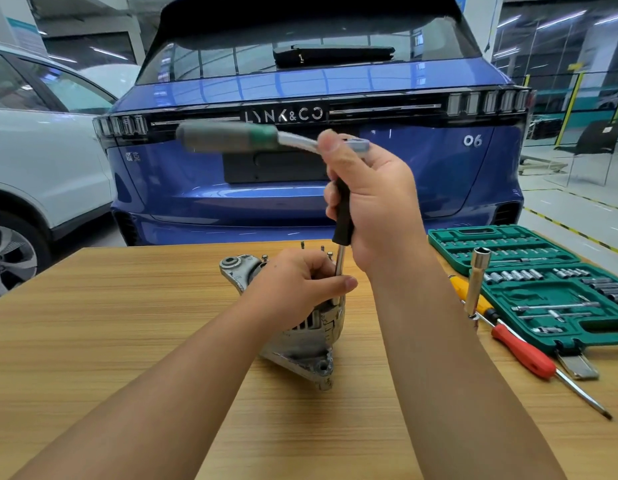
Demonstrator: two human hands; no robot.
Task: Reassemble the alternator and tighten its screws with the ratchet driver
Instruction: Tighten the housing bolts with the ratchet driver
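I record the alternator standing on the wooden desk, near the middle and toward the far edge, tilted with one mounting lug at the near side and another at the far left. My left hand is closed around the upper part of the alternator housing, thumb and fingers also bracing the lower end of a chrome extension shaft that runs down into the unit. My right hand is raised above it, clenched on the black grip of that upright shaft and on the head of the ratchet driver; the ratchet's grey and green handle projects horizontally to the left and is blurred. The exact fastener under the shaft is hidden by my left hand. Several loose screws stand upright on the desk just behind the alternator. To the right, an open green socket set case lies on the desk. A long socket stands upright in front of the case's left edge, beside a yellow-handled tool and a red-handled screwdriver lying diagonally. Beyond the desk is the rear of a blue car, with a white car at the left.
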